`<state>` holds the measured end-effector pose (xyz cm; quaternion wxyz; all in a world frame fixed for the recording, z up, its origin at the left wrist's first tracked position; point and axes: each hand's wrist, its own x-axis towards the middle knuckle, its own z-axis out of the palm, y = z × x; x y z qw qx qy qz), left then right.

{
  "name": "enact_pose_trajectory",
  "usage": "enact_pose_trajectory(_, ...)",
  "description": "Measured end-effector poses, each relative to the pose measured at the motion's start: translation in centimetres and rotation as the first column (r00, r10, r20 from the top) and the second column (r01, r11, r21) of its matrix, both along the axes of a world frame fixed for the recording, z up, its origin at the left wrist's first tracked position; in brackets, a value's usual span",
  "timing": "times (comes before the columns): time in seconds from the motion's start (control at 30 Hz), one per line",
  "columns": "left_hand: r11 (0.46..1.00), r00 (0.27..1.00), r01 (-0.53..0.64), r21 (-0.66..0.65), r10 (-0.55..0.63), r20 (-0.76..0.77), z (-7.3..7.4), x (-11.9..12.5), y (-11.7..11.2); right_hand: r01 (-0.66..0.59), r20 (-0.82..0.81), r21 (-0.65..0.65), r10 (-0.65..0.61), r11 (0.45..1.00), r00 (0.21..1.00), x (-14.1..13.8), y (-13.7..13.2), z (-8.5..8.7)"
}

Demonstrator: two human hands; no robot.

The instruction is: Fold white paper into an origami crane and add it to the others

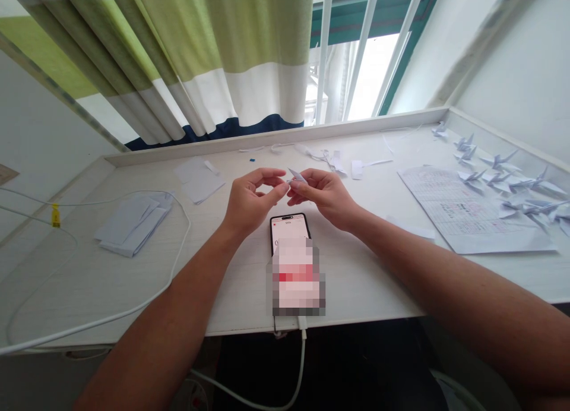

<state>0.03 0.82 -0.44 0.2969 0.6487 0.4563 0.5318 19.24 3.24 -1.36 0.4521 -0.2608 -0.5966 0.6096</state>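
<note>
My left hand and my right hand meet above the white desk, both pinching a small folded piece of pale paper. The fingertips of both hands are closed on it, and most of the paper is hidden by them. A phone lies flat on the desk just below my hands, its screen lit.
Several folded paper cranes lie at the right, beside a printed sheet. Stacks of cut paper squares sit at the left, scraps near the window ledge. A white cable loops across the left side and plugs into the phone.
</note>
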Motion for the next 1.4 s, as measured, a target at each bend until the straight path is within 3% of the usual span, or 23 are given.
enact_pose_trajectory(0.33, 0.993, 0.994, 0.093, -0.077, -0.089, 0.055, -0.26, 0.07, 0.18, -0.03, 0.002, 0.004, 0.03, 1.0, 1.0, 0.06, -0.15, 0.21)
enact_pose_trajectory(0.93, 0.962, 0.979, 0.152, -0.229, -0.115, 0.168, -0.1, 0.24, 0.04, -0.037, -0.007, -0.08, 0.037, 0.996, 0.999, 0.34, 0.15, -0.12)
enact_pose_trajectory(1.13, 0.933, 0.965, 0.183, -0.311, -0.11, 0.239, 0.26, 0.06, -0.08, -0.075, -0.002, -0.058, 0.075, 0.996, 0.997, 0.29, -0.01, 0.01)
enact_pose_trajectory(1.4, 0.936, 0.96, 0.171, -0.306, -0.088, 0.266, 0.34, 0.16, -0.03, 0.012, 0.093, 0.025, -0.014, 1.0, 0.996, 0.32, 0.11, 0.28)
